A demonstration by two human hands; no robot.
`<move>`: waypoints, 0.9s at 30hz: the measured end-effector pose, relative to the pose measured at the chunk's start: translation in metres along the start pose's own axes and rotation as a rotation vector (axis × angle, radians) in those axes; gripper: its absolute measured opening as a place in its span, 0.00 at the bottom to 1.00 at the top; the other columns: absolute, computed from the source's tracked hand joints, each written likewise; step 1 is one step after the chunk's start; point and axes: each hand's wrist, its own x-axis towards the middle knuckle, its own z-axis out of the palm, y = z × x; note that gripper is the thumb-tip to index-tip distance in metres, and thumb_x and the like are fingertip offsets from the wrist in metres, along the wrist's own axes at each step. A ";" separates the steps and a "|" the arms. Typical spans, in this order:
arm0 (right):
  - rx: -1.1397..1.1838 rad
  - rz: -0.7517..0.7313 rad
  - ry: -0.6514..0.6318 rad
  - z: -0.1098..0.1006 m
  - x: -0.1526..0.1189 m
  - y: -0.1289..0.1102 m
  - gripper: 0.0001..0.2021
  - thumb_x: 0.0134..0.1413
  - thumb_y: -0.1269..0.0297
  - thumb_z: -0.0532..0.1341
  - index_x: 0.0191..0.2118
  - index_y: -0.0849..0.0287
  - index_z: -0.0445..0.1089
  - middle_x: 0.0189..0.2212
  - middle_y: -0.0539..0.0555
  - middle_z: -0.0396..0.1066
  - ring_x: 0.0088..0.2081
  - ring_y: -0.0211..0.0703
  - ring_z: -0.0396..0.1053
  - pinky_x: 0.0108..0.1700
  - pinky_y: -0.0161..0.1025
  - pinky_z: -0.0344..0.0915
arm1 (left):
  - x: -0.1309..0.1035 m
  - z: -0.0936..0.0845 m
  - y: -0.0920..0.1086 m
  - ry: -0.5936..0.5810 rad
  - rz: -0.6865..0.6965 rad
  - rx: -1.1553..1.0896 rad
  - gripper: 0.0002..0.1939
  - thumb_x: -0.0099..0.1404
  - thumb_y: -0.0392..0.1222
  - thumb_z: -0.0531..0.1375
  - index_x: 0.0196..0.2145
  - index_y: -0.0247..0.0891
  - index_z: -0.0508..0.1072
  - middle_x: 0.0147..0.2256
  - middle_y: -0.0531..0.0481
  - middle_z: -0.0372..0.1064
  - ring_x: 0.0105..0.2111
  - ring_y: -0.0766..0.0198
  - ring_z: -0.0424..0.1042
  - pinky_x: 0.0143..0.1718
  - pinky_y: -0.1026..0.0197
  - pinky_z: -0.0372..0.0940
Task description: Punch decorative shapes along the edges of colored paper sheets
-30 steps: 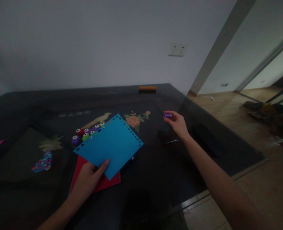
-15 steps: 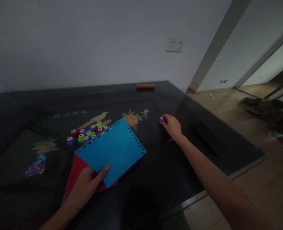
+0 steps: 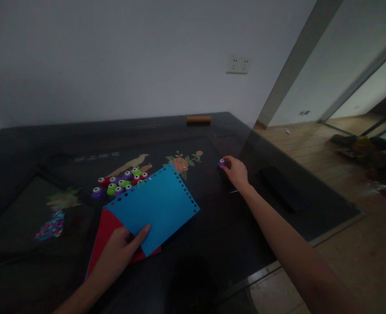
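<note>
The left hand's (image 3: 123, 248) grip pinches the corner of a flat blue sheet (image 3: 160, 209), star-like cutouts along two edges, over smooth red paper (image 3: 106, 229). The right hand's (image 3: 237, 171) fingertips close round a rounded purple punch (image 3: 221, 162) by the glossy worktop's (image 3: 209, 218) flower print (image 3: 180, 165). Bulbous punches (image 3: 123, 183) cluster left.

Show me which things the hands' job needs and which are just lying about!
Probably for the job:
blue sheet with holes, in the left hand
purple eye-topped punch, in the right hand
clustered punches
red sheet, partly beneath

Probably just lying about:
orange roll
dark oblong thing
</note>
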 end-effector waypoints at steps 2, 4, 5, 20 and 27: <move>-0.002 0.007 0.016 0.001 0.000 0.000 0.12 0.52 0.61 0.61 0.44 0.54 0.70 0.38 0.55 0.73 0.38 0.48 0.69 0.38 0.43 0.64 | 0.001 -0.001 0.000 -0.034 -0.005 -0.016 0.22 0.51 0.62 0.59 0.19 0.39 0.71 0.22 0.50 0.74 0.26 0.54 0.73 0.30 0.58 0.67; 0.014 0.008 0.019 0.001 0.000 0.001 0.13 0.52 0.61 0.62 0.44 0.55 0.69 0.38 0.55 0.74 0.37 0.48 0.70 0.38 0.43 0.64 | 0.002 -0.003 -0.002 -0.056 -0.014 -0.025 0.22 0.52 0.62 0.59 0.20 0.39 0.71 0.22 0.50 0.73 0.26 0.54 0.72 0.30 0.58 0.67; 0.030 0.004 0.017 0.001 0.000 0.001 0.13 0.52 0.62 0.62 0.45 0.55 0.69 0.38 0.55 0.74 0.37 0.47 0.70 0.38 0.43 0.64 | 0.003 -0.004 -0.003 -0.056 -0.021 -0.029 0.21 0.52 0.62 0.59 0.20 0.39 0.71 0.22 0.50 0.73 0.26 0.54 0.72 0.30 0.58 0.67; 0.100 -0.024 0.134 -0.010 -0.001 -0.003 0.14 0.50 0.61 0.63 0.43 0.58 0.70 0.38 0.56 0.74 0.36 0.48 0.71 0.38 0.43 0.65 | 0.008 -0.009 -0.007 -0.042 0.033 -0.037 0.23 0.53 0.61 0.57 0.20 0.37 0.69 0.21 0.50 0.71 0.23 0.58 0.68 0.28 0.58 0.64; 0.557 -0.119 -0.095 -0.037 -0.024 -0.050 0.09 0.51 0.60 0.61 0.34 0.60 0.72 0.30 0.56 0.75 0.32 0.44 0.72 0.33 0.39 0.65 | 0.009 -0.009 -0.006 -0.053 0.056 -0.093 0.23 0.53 0.61 0.58 0.23 0.36 0.72 0.24 0.48 0.74 0.25 0.57 0.70 0.30 0.57 0.66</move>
